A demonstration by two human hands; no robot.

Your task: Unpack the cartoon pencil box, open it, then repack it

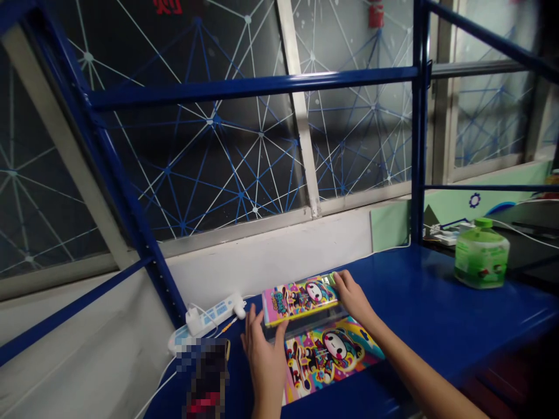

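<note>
A long case with a colourful cartoon lid (301,298) lies on the blue table (406,302), its yellow edge and a dark clear part showing below the lid. My left hand (265,355) is at the case's left end, thumb and fingers apart on either side of its near left corner. My right hand (351,297) has its fingers together on the case's right end, by a green piece. Nearer to me lies a flat sheet (334,355) printed with a similar cartoon figure, partly covered by my left hand and the case.
A white power strip (213,317) with plugs and cables is at the left, beside a pixelated dark object (209,378). A green bottle (481,256) stands at the right. A blue metal frame (418,145) rises behind, before patterned windows.
</note>
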